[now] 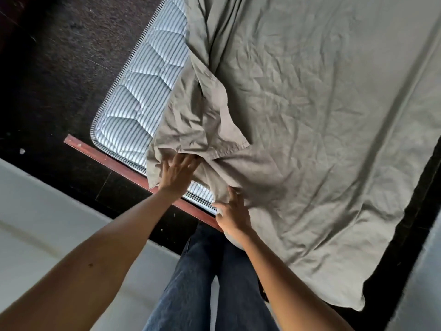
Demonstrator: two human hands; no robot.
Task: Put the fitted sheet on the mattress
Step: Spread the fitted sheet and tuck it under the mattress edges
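- One grey-green fitted sheet (pixel 322 115) lies creased over most of the one striped mattress (pixel 143 91), bunched beside its bare near-left corner.
- My left hand (pixel 177 173) presses the bunch, fingers spread straight.
- My right hand (pixel 232 212) rests on the sheet's edge by the one red-brown bed rail (pixel 107 161); whether it grips, I cannot tell.
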